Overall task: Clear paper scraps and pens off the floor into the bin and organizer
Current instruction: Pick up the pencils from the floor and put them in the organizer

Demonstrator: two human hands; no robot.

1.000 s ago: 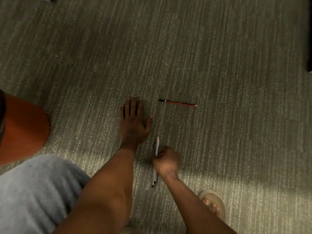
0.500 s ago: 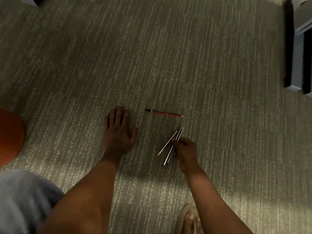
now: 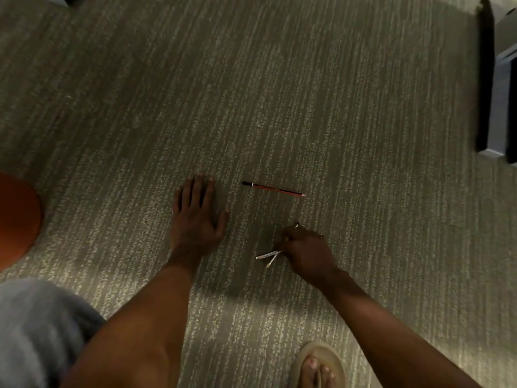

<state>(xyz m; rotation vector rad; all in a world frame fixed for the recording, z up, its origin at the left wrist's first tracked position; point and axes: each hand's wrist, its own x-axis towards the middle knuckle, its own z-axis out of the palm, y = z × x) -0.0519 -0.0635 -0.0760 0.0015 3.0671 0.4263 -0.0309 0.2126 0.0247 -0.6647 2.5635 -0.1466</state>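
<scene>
A red pencil (image 3: 272,189) with a black end lies on the grey carpet, just beyond both hands. My left hand (image 3: 195,217) rests flat on the carpet, fingers spread, to the left of the pencil. My right hand (image 3: 306,253) is closed around a small bunch of pens (image 3: 269,255); their pale ends stick out to the left of the fist and one tip shows above it. The fist sits below and slightly right of the red pencil, not touching it.
An orange rounded object (image 3: 16,217) sits at the left edge. Dark furniture legs (image 3: 486,79) stand at the upper right. My sandalled foot (image 3: 319,365) is at the bottom, and a grey-clothed knee (image 3: 36,331) at the lower left.
My right hand has carried the pens up and to the right, turning them from upright to nearly sideways. My left hand has stayed flat on the carpet.
</scene>
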